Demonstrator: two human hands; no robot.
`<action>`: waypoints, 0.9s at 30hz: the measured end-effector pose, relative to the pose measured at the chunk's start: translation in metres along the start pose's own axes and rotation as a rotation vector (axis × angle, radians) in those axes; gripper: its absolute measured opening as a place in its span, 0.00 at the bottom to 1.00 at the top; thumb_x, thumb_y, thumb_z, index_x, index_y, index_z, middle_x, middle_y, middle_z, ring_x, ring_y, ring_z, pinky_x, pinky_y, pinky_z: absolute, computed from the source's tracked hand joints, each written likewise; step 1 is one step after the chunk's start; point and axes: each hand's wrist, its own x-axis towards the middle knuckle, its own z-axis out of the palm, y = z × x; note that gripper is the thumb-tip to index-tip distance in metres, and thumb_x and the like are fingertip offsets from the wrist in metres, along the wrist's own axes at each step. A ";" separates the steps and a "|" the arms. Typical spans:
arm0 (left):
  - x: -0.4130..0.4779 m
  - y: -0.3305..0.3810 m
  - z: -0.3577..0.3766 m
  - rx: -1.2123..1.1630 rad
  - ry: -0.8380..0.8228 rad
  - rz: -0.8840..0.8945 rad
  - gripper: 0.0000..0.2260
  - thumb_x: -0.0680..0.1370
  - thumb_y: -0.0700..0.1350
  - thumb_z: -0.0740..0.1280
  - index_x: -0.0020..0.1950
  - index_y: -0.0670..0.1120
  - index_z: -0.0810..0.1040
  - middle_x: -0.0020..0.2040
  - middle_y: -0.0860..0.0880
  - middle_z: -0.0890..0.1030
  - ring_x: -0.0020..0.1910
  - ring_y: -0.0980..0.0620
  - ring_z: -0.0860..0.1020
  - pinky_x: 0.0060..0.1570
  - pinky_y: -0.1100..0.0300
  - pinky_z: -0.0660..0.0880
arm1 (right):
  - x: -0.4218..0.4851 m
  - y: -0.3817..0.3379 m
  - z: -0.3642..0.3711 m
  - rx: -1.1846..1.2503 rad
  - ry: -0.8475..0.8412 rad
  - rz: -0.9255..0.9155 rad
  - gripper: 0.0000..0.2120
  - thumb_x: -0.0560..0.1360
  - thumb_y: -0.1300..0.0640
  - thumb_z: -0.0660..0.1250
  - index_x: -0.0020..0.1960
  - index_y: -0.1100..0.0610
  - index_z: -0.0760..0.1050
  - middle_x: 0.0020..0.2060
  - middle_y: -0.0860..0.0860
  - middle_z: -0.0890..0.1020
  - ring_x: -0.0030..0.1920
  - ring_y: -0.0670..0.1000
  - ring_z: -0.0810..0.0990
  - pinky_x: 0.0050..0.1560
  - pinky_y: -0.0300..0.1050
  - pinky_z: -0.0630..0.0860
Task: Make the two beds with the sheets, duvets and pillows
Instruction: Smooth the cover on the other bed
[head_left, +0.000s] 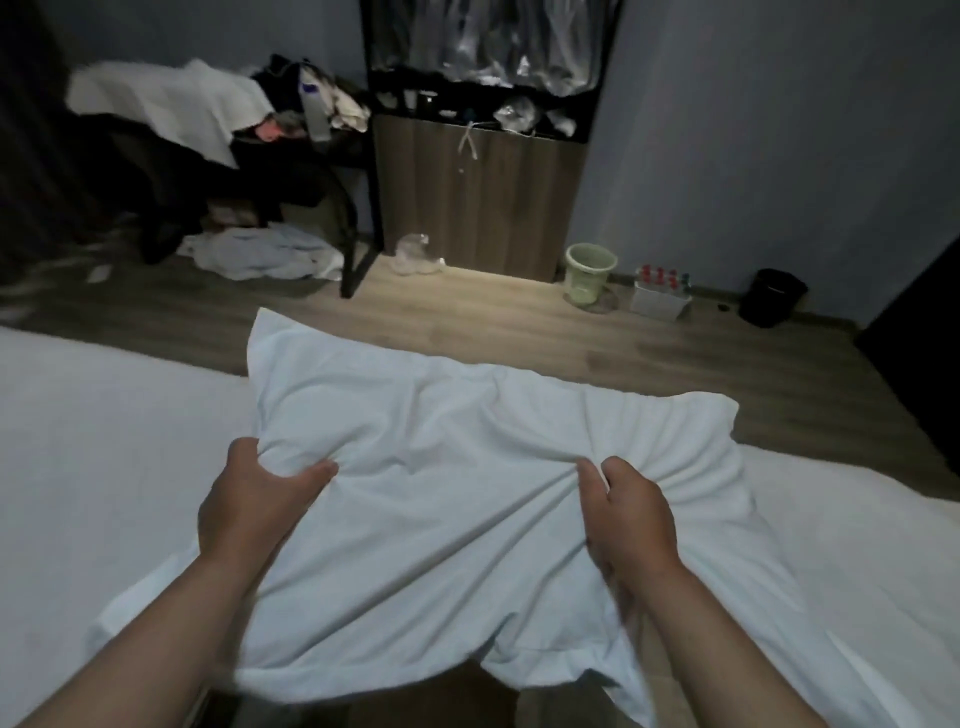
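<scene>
The left bed (78, 441) is smooth and white. Our left hand (254, 499) grips the pillow (457, 415) on its left side, fingers curled into the fabric. We hold the pillow over the gap between the beds. Our right hand (628, 514) pinches a fold on its right side. The right bed (857, 545) is white too.
</scene>
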 end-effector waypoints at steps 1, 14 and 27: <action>0.003 -0.027 -0.022 0.002 0.039 -0.043 0.35 0.64 0.68 0.74 0.59 0.46 0.69 0.55 0.43 0.80 0.53 0.39 0.78 0.45 0.50 0.71 | -0.005 -0.024 0.018 -0.003 -0.041 -0.037 0.23 0.81 0.43 0.59 0.34 0.56 0.61 0.29 0.51 0.74 0.35 0.58 0.74 0.36 0.49 0.68; -0.049 -0.416 -0.283 -0.049 0.431 -0.616 0.39 0.62 0.71 0.74 0.59 0.47 0.68 0.57 0.40 0.80 0.55 0.37 0.80 0.51 0.47 0.76 | -0.209 -0.334 0.284 -0.086 -0.551 -0.502 0.22 0.80 0.40 0.56 0.35 0.54 0.63 0.30 0.48 0.75 0.35 0.53 0.75 0.36 0.49 0.68; -0.148 -0.696 -0.354 0.038 0.655 -0.946 0.40 0.69 0.57 0.76 0.72 0.39 0.65 0.63 0.33 0.75 0.61 0.32 0.74 0.62 0.43 0.73 | -0.431 -0.479 0.523 -0.194 -0.949 -0.894 0.08 0.77 0.59 0.57 0.40 0.56 0.61 0.33 0.50 0.71 0.34 0.53 0.66 0.35 0.49 0.65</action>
